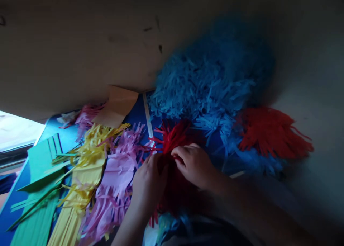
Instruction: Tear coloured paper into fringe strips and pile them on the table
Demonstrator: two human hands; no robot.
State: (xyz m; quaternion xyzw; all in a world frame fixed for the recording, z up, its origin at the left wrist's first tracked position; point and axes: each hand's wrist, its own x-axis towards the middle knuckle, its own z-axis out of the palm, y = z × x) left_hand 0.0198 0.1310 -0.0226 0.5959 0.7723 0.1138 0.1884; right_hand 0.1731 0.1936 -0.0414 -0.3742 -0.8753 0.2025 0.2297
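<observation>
Both my hands meet at the gathered middle of a bunch of dark red fringed paper [176, 133]. My left hand [149, 179] is wrapped round its left side. My right hand [195, 163] pinches it from the right, with thumb and fingers pressed together. Red strips fan out above my fingers, while more hang below in shadow. Close by on the left lies pink-purple fringed paper [118, 170]. A large heap of blue paper fringe [199, 84] rises just behind the red bunch.
Yellow fringed paper [88, 167] and green cut paper [40, 160] lie along the left of the blue table [137, 111]. An orange sheet [120, 104] rests near the wall [80, 52]. At right, a second red fringe pile [271, 133] sits beside the blue heap.
</observation>
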